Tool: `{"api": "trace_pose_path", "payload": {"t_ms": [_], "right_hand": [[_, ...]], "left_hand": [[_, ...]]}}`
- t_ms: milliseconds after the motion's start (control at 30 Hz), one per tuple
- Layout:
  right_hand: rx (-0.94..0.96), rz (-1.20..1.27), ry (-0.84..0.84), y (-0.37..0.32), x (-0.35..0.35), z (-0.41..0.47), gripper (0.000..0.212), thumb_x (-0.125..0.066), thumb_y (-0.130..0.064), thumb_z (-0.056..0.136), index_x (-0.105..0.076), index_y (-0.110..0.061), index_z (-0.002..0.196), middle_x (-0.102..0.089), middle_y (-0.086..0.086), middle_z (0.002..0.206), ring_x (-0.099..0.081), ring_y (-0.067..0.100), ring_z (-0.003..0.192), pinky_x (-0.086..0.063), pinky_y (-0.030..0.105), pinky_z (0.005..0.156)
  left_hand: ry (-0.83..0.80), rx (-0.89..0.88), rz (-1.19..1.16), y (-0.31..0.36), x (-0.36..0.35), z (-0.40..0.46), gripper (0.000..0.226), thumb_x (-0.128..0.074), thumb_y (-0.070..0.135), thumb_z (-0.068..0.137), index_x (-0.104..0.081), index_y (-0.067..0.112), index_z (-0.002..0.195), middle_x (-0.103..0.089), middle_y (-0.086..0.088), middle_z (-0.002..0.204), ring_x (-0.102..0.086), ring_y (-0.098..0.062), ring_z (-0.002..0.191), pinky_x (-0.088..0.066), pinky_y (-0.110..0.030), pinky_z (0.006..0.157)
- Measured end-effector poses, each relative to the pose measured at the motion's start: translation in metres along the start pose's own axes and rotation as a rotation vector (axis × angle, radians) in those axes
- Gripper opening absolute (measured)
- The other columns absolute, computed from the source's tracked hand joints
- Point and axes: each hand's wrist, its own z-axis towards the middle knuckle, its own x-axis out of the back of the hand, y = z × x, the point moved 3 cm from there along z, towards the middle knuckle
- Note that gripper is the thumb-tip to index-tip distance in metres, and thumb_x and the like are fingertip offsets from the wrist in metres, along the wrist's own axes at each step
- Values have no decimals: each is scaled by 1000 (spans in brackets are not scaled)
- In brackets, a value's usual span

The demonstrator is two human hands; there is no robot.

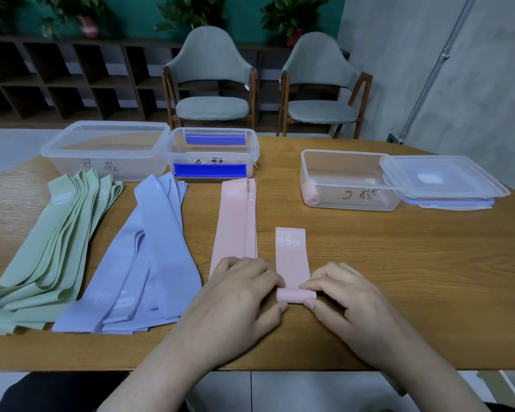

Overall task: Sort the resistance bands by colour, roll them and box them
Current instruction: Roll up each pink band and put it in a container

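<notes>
The likeliest slip is the roll going crooked: if one hand pushes ahead of the other, the pink band (292, 260) will wind into a cone and may not sit neatly in the box (350, 181). It could also spring open if either grip loosens, since this stretchy material probably wants to uncurl.

The left hand (238, 295) and right hand (344, 295) each pinch one end of the small rolled part at the near end of the band, fingers curled over it, thumbs below. The unrolled stretch lies flat on the table (399, 278), pointing away from the person, with "15 LB" printed near its far end.

Just left of it lies a flat stack of pink bands (235, 221), then the blue pile (149, 248) and the green pile (51, 248). The open box to the right seems to hold one pink roll (311, 195) already, though the plastic blurs it
</notes>
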Motion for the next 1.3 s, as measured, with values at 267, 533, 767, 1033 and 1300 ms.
{"api": "trace_pose_path", "payload": {"t_ms": [267, 533, 767, 1033, 1300], "right_hand": [[-6, -7, -5, 0, 1, 0, 25, -56, -48, 91, -66, -34, 108, -54, -27, 104, -53, 2, 105, -42, 22, 89], [-5, 4, 2, 0, 1, 0, 28, -55, -49, 93, -69, -33, 111, -54, -26, 105, -53, 2, 105, -43, 22, 89], [-1, 9, 5, -1, 1, 0, 20, -55, -45, 93, -65, -36, 107, -54, -27, 104, -53, 4, 104, -44, 27, 87], [-7, -5, -2, -1, 2, 0, 26, -57, -48, 91, -66, -34, 111, -54, -26, 105, -52, 2, 105, -43, 24, 88], [3, -1, -5, -3, 1, 0, 19, -54, -43, 94, -66, -33, 105, -55, -25, 103, -53, 5, 103, -44, 26, 86]], "left_hand": [[-3, 3, 23, 0, -1, 1, 24, -47, 45, 98, -63, 35, 112, -55, 19, 108, -44, -1, 104, -23, -17, 95], [-2, 5, 15, -1, -2, 1, 23, -48, 47, 96, -62, 35, 110, -56, 19, 107, -47, -3, 104, -28, -19, 98], [15, 1, 14, -2, -3, 0, 27, -49, 48, 97, -65, 33, 113, -57, 19, 109, -47, -2, 105, -29, -21, 99], [13, -10, 8, -1, -3, 1, 21, -48, 43, 97, -62, 34, 111, -57, 18, 108, -49, -3, 104, -31, -24, 100], [2, -3, 5, -3, -5, 1, 28, -54, 49, 91, -62, 34, 114, -56, 20, 112, -49, -2, 108, -30, -22, 101]]}}
